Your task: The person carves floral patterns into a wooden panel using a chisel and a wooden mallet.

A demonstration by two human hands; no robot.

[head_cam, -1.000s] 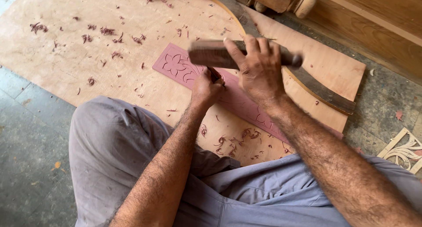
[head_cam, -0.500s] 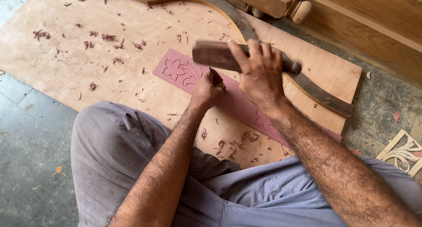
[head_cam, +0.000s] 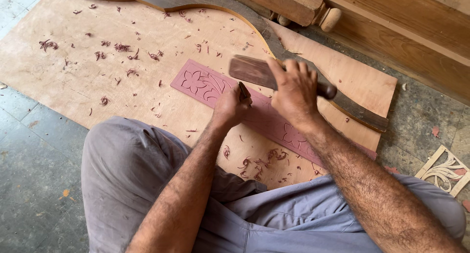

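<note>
A long reddish-pink wooden strip (head_cam: 205, 84) with carved flower patterns lies on a plywood sheet (head_cam: 98, 86). My left hand (head_cam: 231, 106) rests on the strip and grips a small chisel (head_cam: 243, 90) whose handle end sticks up from my fist. Just above it, my right hand (head_cam: 293, 89) holds a dark wooden mallet (head_cam: 252, 69), its head hovering close over the chisel's top. The chisel's cutting edge is hidden under my left hand.
Curled reddish shavings (head_cam: 259, 161) lie scattered over the plywood. A dark curved wooden piece (head_cam: 352, 108) runs behind the strip, with timber beams (head_cam: 391, 23) beyond it. A pale carved ornament (head_cam: 443, 170) lies on the grey floor at right. My bent knee (head_cam: 122, 169) fills the foreground.
The view has shifted slightly. My right hand keeps the mallet near the chisel's top with small movements; my left hand stays in place on the strip.
</note>
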